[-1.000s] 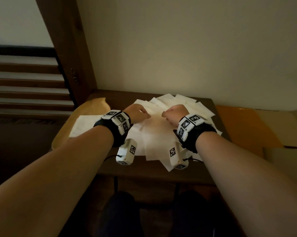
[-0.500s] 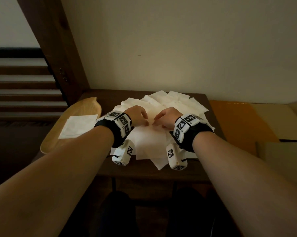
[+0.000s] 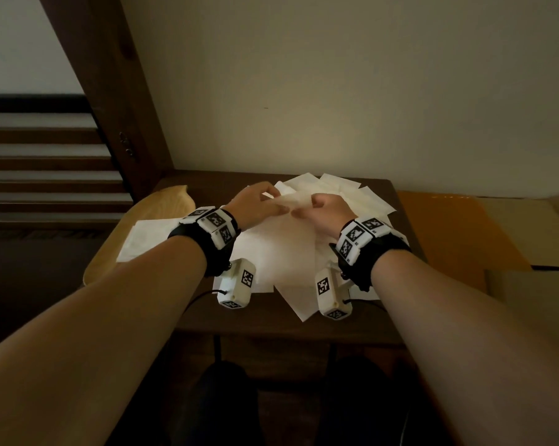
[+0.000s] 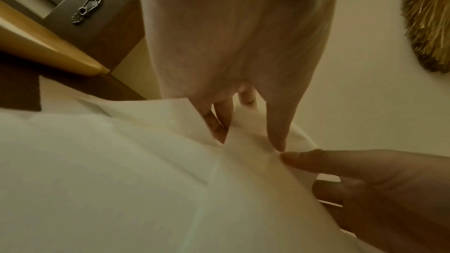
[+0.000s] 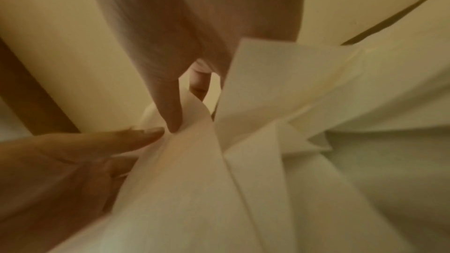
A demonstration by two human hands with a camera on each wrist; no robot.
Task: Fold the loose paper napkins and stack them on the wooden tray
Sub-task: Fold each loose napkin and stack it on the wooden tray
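Paper napkin point(image 3: 291, 201), white, raised above the loose napkin pile point(image 3: 352, 201) on the dark surface point(image 3: 304, 326). Left hand point(image 3: 255, 204) and right hand point(image 3: 326, 210) each pinch its far edge between thumb and fingertips, close together; the sheet's near part drapes toward the wrists. One folded napkin point(image 3: 146, 239) lies on the wooden tray point(image 3: 162, 201) at left, partly hidden by the left forearm. Wrist views are blurred; the lower fingers are concealed behind paper.
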